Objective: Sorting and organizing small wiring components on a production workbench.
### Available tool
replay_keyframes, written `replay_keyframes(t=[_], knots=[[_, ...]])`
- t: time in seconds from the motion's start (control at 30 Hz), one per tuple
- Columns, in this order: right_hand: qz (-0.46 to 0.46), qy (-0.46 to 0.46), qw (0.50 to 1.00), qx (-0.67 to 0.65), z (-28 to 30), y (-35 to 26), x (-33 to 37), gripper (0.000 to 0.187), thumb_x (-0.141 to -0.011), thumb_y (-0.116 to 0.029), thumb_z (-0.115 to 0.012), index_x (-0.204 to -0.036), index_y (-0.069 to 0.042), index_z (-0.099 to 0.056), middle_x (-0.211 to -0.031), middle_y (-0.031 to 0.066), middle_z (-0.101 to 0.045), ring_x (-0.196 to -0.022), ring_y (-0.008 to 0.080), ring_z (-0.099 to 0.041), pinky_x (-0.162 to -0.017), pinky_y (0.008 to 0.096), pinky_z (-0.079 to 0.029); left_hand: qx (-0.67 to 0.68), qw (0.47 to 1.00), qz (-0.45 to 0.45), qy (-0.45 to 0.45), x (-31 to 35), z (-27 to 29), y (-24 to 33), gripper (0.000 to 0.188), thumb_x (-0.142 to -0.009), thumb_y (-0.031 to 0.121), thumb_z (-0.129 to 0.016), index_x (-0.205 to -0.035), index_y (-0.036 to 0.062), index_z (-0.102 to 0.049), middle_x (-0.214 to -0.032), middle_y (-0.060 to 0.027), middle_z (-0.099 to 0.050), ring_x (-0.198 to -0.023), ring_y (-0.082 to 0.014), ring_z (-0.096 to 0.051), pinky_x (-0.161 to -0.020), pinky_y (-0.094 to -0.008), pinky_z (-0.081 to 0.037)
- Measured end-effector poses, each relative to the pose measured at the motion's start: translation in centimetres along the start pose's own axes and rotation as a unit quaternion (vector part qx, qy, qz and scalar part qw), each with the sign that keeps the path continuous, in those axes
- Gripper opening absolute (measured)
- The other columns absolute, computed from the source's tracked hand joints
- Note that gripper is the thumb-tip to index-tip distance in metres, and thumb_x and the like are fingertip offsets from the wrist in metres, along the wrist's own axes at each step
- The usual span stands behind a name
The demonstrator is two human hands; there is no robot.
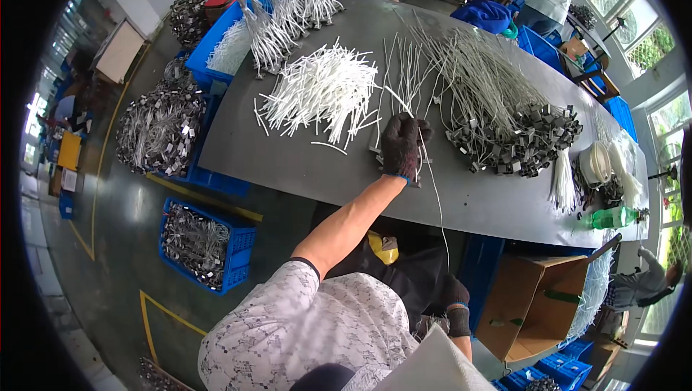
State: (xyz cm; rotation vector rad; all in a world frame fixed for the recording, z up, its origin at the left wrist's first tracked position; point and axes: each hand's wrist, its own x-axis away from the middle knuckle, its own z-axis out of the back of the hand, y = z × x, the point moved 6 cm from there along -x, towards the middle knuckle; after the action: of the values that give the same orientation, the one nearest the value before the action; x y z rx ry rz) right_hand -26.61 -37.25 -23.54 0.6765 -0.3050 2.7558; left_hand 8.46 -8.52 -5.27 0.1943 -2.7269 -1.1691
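My left hand [404, 147], in a dark knit glove, is closed over the table, with a short white sleeve [398, 100] and thin wires sticking out beyond its fingers. From it a long thin pale wire [438, 200] runs down past the table's near edge to my right hand [454, 294]. That hand, also gloved, is low by my lap with its fingers curled at the wire's end, partly hidden. Small metal pieces lie partly under my left hand. Left of it is a heap of short white sleeves [324, 92]; on its far side lie several loose wires [409, 67].
A big pile of wires with dark metal ends [512, 142] covers the table's right. A green bottle [613, 218] lies near the right edge. Blue crates [238, 254] of parts stand left; an open cardboard box [515, 304] stands below right. Other people are farther off.
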Motion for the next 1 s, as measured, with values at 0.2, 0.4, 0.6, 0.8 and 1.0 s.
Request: replay_keyframes(t=[0.2,0.4,0.6,0.8,1.0], knots=[[0.022,-0.004,1.000,-0.010,-0.5,-1.4,1.0,0.024,-0.092,-0.028,-0.056,-0.102,-0.010,-0.068,-0.097,0.0215,-0.072,-0.093,0.0425,-0.069,-0.076,0.0528,-0.055,-0.080,0.994,0.035,-0.062,1.2,0.6,-1.4,0.010,-0.100,0.009,-0.058,-0.104,0.0004,-0.059,-0.090,-0.0122,-0.071,-0.075,-0.0208,-0.072,-0.068,-0.0337,-0.062],[0.030,0.009,0.999,-0.016,-0.5,-1.2,2.6,0.024,-0.090,-0.031,-0.060,-0.101,-0.012,-0.069,-0.098,0.0200,-0.072,-0.093,0.0414,-0.069,-0.076,0.0510,-0.056,-0.058,0.996,0.052,-0.046,1.5,0.4,0.0,0.009,-0.099,0.009,-0.059,-0.102,0.0007,-0.060,-0.088,-0.0115,-0.070,-0.075,-0.0210,-0.072,-0.071,-0.0344,-0.061],[0.042,0.033,0.995,-0.080,-1.3,-0.5,2.1,0.025,-0.089,-0.029,-0.060,-0.106,-0.013,-0.070,-0.102,0.0168,-0.072,-0.098,0.0396,-0.068,-0.081,0.0495,-0.055,-0.246,0.880,0.150,-0.377,4.3,2.9,-8.5,0.019,-0.097,0.021,-0.068,-0.102,0.0027,-0.064,-0.086,-0.0021,-0.068,-0.074,-0.0100,-0.065,-0.068,-0.0255,-0.054],[0.136,0.121,0.914,-0.362,8.8,-9.2,-0.4,0.031,-0.097,-0.031,-0.059,-0.111,-0.006,-0.069,-0.098,0.0162,-0.073,-0.087,0.0280,-0.070,-0.073,0.0411,-0.054,-0.354,0.889,0.174,-0.233,6.7,0.8,-5.3,0.028,-0.094,0.028,-0.073,-0.100,0.0008,-0.072,-0.087,-0.0003,-0.071,-0.078,-0.0073,-0.063,-0.069,-0.0231,-0.052],[0.099,0.132,0.730,-0.664,17.1,-17.0,-5.5,0.044,-0.106,-0.041,-0.046,-0.112,-0.005,-0.070,-0.091,0.0052,-0.071,-0.074,0.0105,-0.061,-0.061,0.0265,-0.047,-0.354,0.869,0.114,-0.327,10.7,0.4,-5.8,0.035,-0.096,0.032,-0.071,-0.086,-0.0021,-0.071,-0.070,0.0001,-0.065,-0.068,-0.0043,-0.052,-0.059,-0.0266,-0.044]])
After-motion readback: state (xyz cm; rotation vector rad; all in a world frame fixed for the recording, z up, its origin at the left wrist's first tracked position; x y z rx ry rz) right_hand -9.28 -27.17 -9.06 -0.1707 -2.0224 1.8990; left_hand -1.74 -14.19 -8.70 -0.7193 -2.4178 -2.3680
